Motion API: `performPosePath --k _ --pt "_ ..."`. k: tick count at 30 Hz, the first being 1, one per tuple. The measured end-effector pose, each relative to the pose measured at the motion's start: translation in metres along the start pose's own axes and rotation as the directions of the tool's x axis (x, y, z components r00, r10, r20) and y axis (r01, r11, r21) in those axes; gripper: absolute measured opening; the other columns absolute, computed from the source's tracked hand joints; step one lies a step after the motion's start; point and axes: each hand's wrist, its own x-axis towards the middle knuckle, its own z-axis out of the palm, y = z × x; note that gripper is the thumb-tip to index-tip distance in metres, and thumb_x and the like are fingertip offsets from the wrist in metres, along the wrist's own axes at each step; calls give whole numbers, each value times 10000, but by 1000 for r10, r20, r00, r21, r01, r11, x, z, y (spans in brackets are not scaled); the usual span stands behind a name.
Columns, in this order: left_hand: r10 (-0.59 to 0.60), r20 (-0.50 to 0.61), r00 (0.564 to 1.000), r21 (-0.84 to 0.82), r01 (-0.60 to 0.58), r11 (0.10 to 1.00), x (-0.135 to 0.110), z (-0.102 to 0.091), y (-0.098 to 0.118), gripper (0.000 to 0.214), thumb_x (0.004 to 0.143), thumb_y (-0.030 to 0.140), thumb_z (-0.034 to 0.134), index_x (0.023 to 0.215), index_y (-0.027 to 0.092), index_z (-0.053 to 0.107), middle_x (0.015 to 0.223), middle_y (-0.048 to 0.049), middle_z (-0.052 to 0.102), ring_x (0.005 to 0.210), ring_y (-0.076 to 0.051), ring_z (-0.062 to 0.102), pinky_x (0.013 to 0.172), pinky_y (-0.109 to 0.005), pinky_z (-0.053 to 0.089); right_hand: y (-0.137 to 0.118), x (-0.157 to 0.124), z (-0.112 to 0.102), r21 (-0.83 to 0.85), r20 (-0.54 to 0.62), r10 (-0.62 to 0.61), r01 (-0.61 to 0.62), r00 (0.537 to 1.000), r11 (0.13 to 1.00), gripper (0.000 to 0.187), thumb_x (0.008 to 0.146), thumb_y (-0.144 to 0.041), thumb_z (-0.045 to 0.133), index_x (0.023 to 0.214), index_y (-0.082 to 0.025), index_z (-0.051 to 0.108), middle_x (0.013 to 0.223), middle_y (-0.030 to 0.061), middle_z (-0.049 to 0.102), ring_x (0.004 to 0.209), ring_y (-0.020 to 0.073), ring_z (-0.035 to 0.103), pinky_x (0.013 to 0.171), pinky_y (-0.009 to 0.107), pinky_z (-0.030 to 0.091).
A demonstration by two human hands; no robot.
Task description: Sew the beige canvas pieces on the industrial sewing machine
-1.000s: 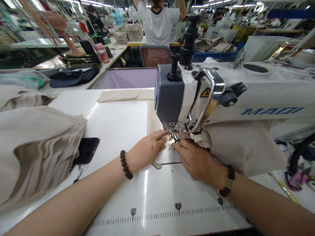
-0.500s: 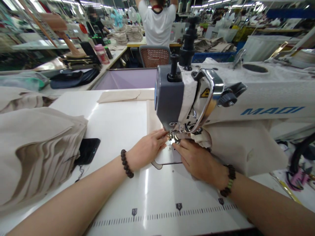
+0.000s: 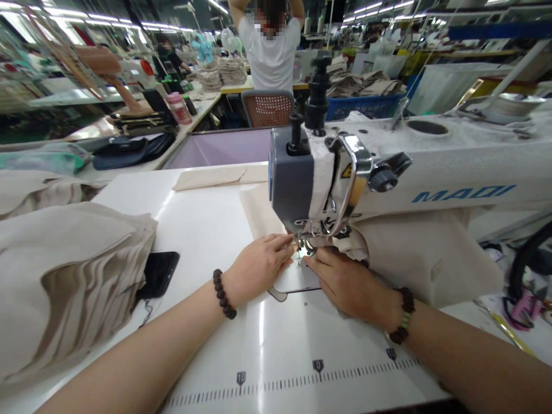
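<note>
My left hand (image 3: 259,265) rests flat on the white table just left of the needle, its fingertips pressing the beige fabric strip (image 3: 257,214) that runs back under the presser foot (image 3: 307,246). My right hand (image 3: 345,283) lies to the right of the needle, fingers pinching the bunched beige fabric (image 3: 425,256) that spills under the arm of the white MAQI sewing machine (image 3: 388,172). Both wrists wear dark bead bracelets. The needle itself is mostly hidden between my fingertips.
A tall stack of beige fabric pieces (image 3: 64,276) fills the left, with a black phone (image 3: 158,273) tucked beside it. A ruler scale (image 3: 302,379) runs along the table's near edge. A person in a white shirt (image 3: 269,49) stands behind a chair (image 3: 268,108).
The beige strip behind the presser foot has shifted leftward and farther back. My hands stay at the needle. The camera view has tilted slightly.
</note>
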Motion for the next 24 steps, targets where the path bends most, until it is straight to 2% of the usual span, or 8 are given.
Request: performPosePath --k 4,8,14,18,24 --pt "14 93 996 -34 -11 999 -15 -5 26 230 924 254 447 1021 77 558 1001 -112 558 907 -237 531 765 -418 542 9 -7 -4 72 -71 -224 229 972 971 298 788 -18 446 1066 -46 552 870 103 528 797 217 501 686 316 481" --pt "95 166 981 -106 -78 991 -22 -6 43 188 936 178 400 987 82 553 944 -83 539 915 -209 509 821 -378 527 12 -11 -9 115 -22 -283 283 959 952 233 806 -49 433 986 -94 573 807 69 514 722 210 478 664 339 440" --pt "158 144 977 -86 -146 986 -21 -7 41 258 950 139 321 1013 61 559 989 -112 544 973 -212 498 862 -359 509 11 -12 -14 59 3 -381 380 925 923 171 797 -88 484 931 -102 591 788 57 528 699 198 452 643 325 384" --pt "173 149 974 -67 -165 984 -19 -9 41 318 962 152 264 1016 61 564 988 -121 556 975 -214 511 849 -351 517 9 -11 -17 28 40 -385 384 922 923 176 800 -107 498 943 -101 601 778 46 531 688 193 442 632 317 368" --pt "155 155 976 9 -158 987 -17 -12 39 339 962 152 244 1016 85 572 1032 -115 572 980 -202 538 883 -331 505 7 -10 -14 5 66 -330 331 942 944 214 839 -96 434 986 -100 590 771 47 528 690 197 463 667 332 387"
